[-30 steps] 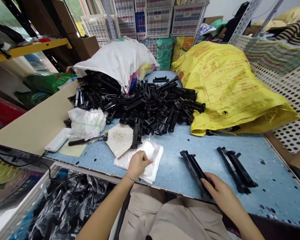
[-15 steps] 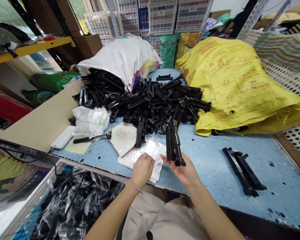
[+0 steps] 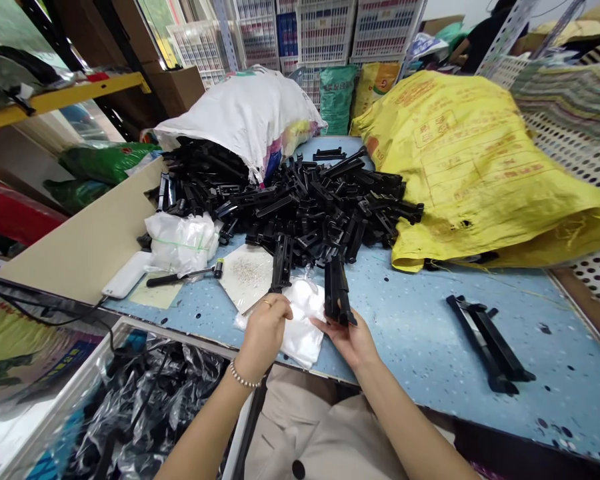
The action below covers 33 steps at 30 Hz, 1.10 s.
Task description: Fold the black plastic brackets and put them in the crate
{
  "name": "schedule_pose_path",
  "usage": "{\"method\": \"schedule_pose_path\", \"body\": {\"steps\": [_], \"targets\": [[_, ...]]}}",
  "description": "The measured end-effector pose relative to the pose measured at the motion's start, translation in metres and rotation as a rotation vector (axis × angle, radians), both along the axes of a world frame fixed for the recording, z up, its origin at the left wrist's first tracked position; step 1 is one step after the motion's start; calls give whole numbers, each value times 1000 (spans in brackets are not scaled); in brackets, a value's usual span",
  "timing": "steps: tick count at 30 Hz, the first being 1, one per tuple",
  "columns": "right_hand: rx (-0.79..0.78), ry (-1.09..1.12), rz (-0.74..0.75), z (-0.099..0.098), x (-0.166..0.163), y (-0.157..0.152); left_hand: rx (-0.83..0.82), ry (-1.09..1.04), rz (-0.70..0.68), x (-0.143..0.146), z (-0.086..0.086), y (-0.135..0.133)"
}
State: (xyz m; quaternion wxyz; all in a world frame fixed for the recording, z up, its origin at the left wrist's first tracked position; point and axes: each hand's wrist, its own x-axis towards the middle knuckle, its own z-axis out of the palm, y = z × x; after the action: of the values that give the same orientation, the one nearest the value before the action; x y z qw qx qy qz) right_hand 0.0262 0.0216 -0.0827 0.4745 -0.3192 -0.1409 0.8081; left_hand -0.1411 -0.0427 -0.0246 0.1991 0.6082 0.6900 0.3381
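Note:
My right hand [image 3: 353, 340] is wrapped around the lower end of a black plastic part [image 3: 336, 290], long and channel-shaped, held upright over the bench. My left hand [image 3: 266, 327] is closed with its fingers curled down, over the left side of a stack of thin white plastic bags [image 3: 303, 337]. What its fingertips hold, if anything, is hidden. Just beyond it another black part [image 3: 281, 263] leans at the front of a big heap of similar parts [image 3: 300, 200]. A pair of black parts [image 3: 487, 343] lies on the bench at the right.
A white sack [image 3: 245, 113] and a yellow sack [image 3: 470, 167] flank the heap. Left of my hands are a tile with small bits [image 3: 247, 270], a black-handled tool [image 3: 185, 275], bundled bags [image 3: 183, 240] and a white device [image 3: 126, 275]. A bin of bagged black parts [image 3: 155, 400] stands below.
My left hand has moved left and slightly forward, off the middle of the white bags. My right hand has shifted a little left and forward with the black part.

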Motion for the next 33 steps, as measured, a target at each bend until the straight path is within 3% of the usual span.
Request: {"method": "schedule_pose_path", "body": {"steps": [2, 4, 7, 12, 15, 21, 25, 27, 29, 33], "targets": [[8, 18, -6, 1, 3, -1, 7, 313, -29, -3, 12, -6], [-4, 58, 0, 6, 11, -6, -62, 460, -66, -4, 16, -8], [-103, 170, 173, 15, 34, -20, -72, 350, -109, -5, 7, -3], [-343, 311, 658, 11, 65, -51, -57, 62, -142, -9, -8, 1], [-385, 280, 752, 0, 54, -57, -60, 36, -169, -3, -5, -10], [67, -171, 447, 1, 10, -45, -84, 46, -405, 29, 12, -51], [490, -614, 354, 8, -2, -50, -90, 55, -439, 33, 12, -68], [566, -691, 347, 13, -6, -60, -57, 81, -402, 32, 11, -75], [599, -664, 389, 22, -10, -73, -10, 122, -338, 27, 12, -88], [724, -433, 765, 52, 4, -81, -31, 231, -205, -17, 19, -143]]}}
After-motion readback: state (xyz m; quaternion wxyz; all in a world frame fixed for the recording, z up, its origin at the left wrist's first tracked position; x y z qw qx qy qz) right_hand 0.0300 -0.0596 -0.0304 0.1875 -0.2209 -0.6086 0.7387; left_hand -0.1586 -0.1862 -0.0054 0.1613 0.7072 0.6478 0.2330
